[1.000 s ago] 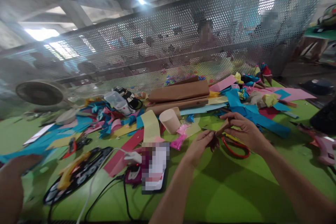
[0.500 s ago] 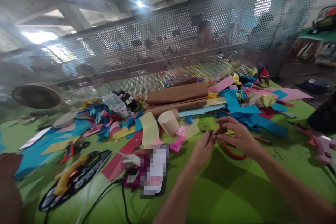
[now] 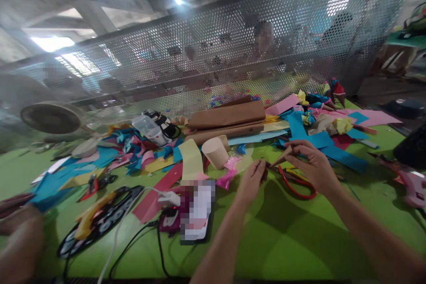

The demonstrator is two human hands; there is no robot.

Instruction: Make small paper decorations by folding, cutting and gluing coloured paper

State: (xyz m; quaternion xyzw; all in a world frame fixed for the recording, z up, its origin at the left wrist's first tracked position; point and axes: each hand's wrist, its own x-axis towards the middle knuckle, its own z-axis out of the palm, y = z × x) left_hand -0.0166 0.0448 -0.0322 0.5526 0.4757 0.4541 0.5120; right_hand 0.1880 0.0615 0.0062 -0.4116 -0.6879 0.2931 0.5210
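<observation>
My left hand (image 3: 253, 180) is closed at the middle right of the green table (image 3: 282, 239), its fingers pinched on the left tip of a small brown paper piece. The brown paper piece (image 3: 282, 158) slants up to my right hand (image 3: 311, 166), whose thumb and fingers grip its wider end. Just below lie red-handled scissors (image 3: 308, 194), partly under my right hand. Left of my left hand are a pink ribbon piece (image 3: 226, 178) and a cream paper roll (image 3: 215, 152).
A phone (image 3: 199, 213), a power strip (image 3: 169, 221) and cables lie left of my arms. Brown paper rolls (image 3: 229, 117) and coloured scraps line the back. At far right sits a pink glue gun (image 3: 414, 188). Another person's hands (image 3: 21, 230) are at far left.
My hands have moved slightly apart, and the brown paper piece now shows between them. The other person's hands have come further into view at the left. The view has shifted a little.
</observation>
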